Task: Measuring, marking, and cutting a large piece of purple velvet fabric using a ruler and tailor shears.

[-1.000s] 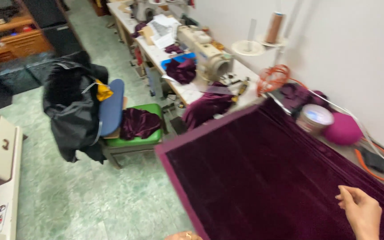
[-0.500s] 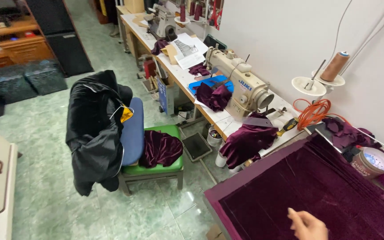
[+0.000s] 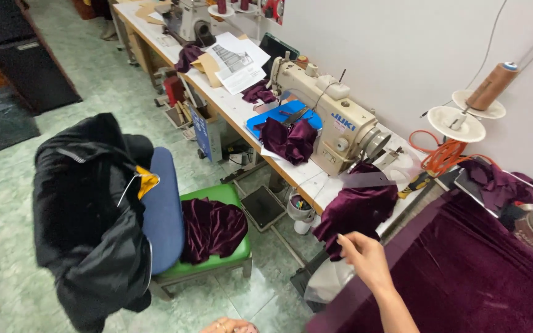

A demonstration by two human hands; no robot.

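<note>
Reaching right hand (image 3: 365, 259) toward velvet pile (image 3: 356, 213) draped off table edge (image 3: 316, 194), beside sewing machine (image 3: 331, 120). Fingers loosely curled, empty, not touching. Left hand (image 3: 229, 325) barely in view, fingers unclear. Risk: tug slides pile to floor, drags ruler (image 3: 371, 180) along.

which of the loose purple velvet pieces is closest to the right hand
The velvet bundle draped over the table edge beside the sewing machine, just above the right hand; the others lie farther off.
</note>
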